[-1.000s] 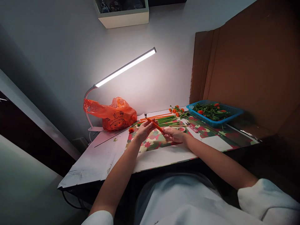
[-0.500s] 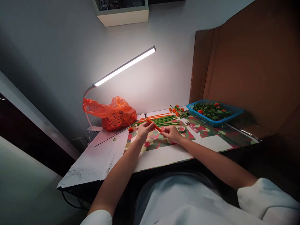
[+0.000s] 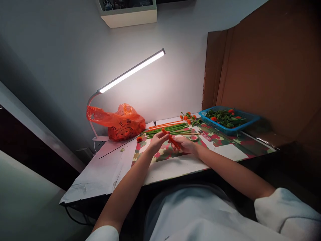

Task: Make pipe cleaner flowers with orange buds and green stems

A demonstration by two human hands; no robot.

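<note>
A fuzzy orange pipe cleaner strip [image 3: 175, 143] slants between my two hands above the patterned mat. My left hand [image 3: 158, 140] pinches it near its upper end. At the lower part, my right hand [image 3: 185, 145] has its fingers curled around and under the strip; some fingertips are hidden. Just beyond the hands lies a bundle of green stems [image 3: 173, 129], with long orange strips [image 3: 165, 124] behind it. A roll of green tape [image 3: 193, 138] sits close to my right hand, beside pink-handled scissors [image 3: 206, 136]. One orange pompom flower [image 3: 139, 139] rests left of my left hand.
A blue basket [image 3: 233, 131] of green leaves and orange flowers stands at the back right, before a cardboard panel [image 3: 260, 73]. Several orange flowers [image 3: 189, 117] lie near the wall. An orange plastic bag [image 3: 125, 125] and a lit lamp [image 3: 132, 71] are at the left.
My right hand has turned and come under the orange strip, with more fingers curled along it. My left hand has shifted slightly right, still pinching the upper part.
</note>
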